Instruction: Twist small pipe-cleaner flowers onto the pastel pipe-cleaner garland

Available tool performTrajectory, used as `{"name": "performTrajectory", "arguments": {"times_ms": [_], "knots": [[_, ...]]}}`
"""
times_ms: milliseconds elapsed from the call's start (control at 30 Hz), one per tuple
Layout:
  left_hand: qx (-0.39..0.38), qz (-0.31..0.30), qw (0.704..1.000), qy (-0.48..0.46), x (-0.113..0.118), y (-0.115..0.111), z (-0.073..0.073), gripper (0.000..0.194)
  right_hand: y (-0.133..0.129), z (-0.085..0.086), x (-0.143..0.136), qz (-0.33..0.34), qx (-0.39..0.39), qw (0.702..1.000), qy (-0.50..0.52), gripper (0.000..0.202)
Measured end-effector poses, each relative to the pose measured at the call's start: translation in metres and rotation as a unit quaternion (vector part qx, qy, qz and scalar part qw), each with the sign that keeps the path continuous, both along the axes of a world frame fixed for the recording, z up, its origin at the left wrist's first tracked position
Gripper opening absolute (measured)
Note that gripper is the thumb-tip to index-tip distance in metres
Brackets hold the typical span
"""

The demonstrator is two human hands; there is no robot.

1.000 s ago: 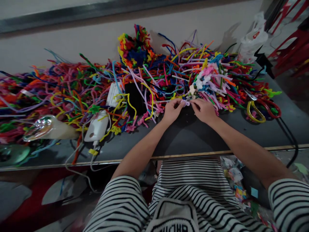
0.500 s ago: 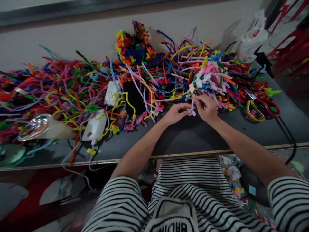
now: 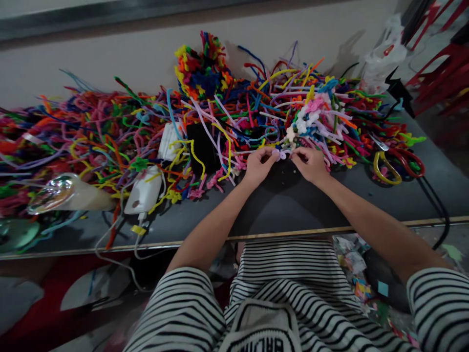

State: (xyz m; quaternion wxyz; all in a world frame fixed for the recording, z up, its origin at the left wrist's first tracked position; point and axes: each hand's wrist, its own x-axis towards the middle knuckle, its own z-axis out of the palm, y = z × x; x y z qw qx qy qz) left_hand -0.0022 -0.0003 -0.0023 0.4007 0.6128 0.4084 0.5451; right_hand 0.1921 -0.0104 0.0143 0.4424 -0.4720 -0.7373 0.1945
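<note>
The lilac pipe cleaner [image 3: 282, 155] is found above the near part of the worktop [image 3: 286, 205], a little off the centre of view towards two o'clock. The left hand [image 3: 258, 168] pinches its looped part between thumb and forefinger; the right hand [image 3: 311, 166] has thumb and fingertips drawn together at the opposite end and appears to pinch it, the exact contact being too small to confirm. The step in hand is judged to be looping or bending this piece into shape. The next move would call for a firm left pinch on the loop, with the right fingertips guiding the end around without flattening the curl. The long axis runs roughly nine to three o'clock: the curled part lies towards nine, the short straight length points to three. A bunch of pipe-cleaner flowers [image 3: 302, 122] lies close by at one o'clock from the piece; the scissors [image 3: 383, 146] rest at three o'clock from the right hand, well apart, their blades aimed towards eleven.
</note>
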Motion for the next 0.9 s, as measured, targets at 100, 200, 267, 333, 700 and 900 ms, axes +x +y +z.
{"name": "performTrajectory", "arguments": {"times_ms": [100, 200, 267, 333, 700, 900], "knots": [[-0.002, 0.035, 0.999, -0.007, -0.001, 0.001, 0.0, 0.02, -0.003, -0.002, -0.002, 0.089, -0.017, 0.993, -0.074, 0.014], [-0.015, 0.043, 0.999, -0.005, -0.001, 0.0, -0.001, 0.02, -0.005, -0.004, -0.006, 0.122, -0.038, 0.989, -0.08, 0.015], [-0.025, 0.044, 0.999, -0.008, 0.0, 0.0, -0.001, 0.022, -0.006, -0.004, -0.008, 0.088, -0.053, 0.995, -0.018, 0.017], [-0.032, 0.033, 0.999, -0.011, 0.0, 0.0, -0.002, 0.024, -0.006, -0.004, -0.009, 0.069, -0.088, 0.992, 0.063, 0.025], [0.127, -0.012, 0.971, 0.204, -0.005, -0.007, 0.007, 0.021, 0.002, 0.0, -0.012, 0.1, -0.304, 0.914, 0.251, 0.026], [0.238, -0.036, 0.9, 0.364, -0.027, -0.014, 0.02, 0.028, 0.002, 0.019, -0.004, 0.194, -0.492, 0.799, 0.286, 0.023]]}}
